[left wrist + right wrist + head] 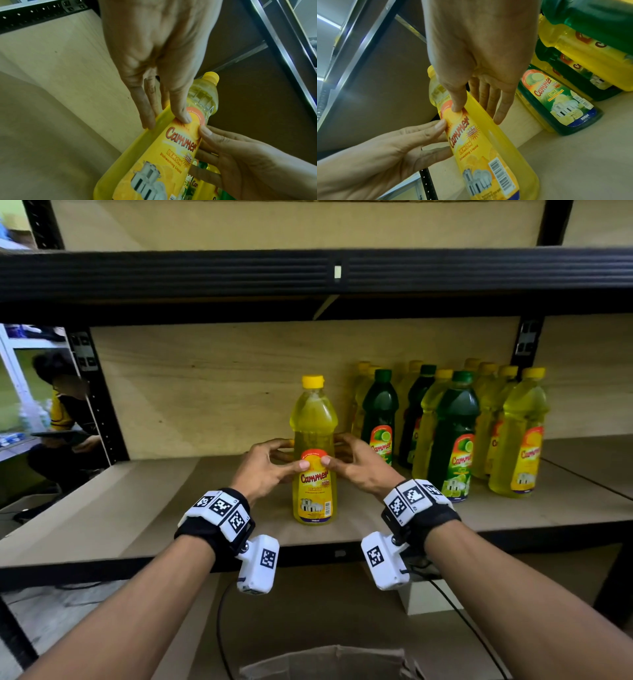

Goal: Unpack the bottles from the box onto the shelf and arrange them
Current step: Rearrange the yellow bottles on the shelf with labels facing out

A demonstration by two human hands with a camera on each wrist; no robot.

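A yellow lemon dish-liquid bottle (313, 419) stands upright on the wooden shelf board (137, 508), left of the others. My left hand (284, 462) and right hand (344, 458) hold it from either side at mid-height. Both thumbs press the front label and the fingers reach round the back. In the left wrist view my left hand (173, 108) pinches the bottle (171, 155) between thumb and fingers, with the right hand (240, 155) opposite. The right wrist view shows my right hand (481, 100) gripping the bottle (479, 148) the same way, facing the left hand (393, 148).
Several green bottles (452, 433) and yellow bottles (520, 440) stand grouped at the right of the shelf, a lime one (559, 102) closest. An open cardboard box (325, 662) sits below. The upper shelf beam (239, 275) runs overhead. A person (65, 419) crouches at far left.
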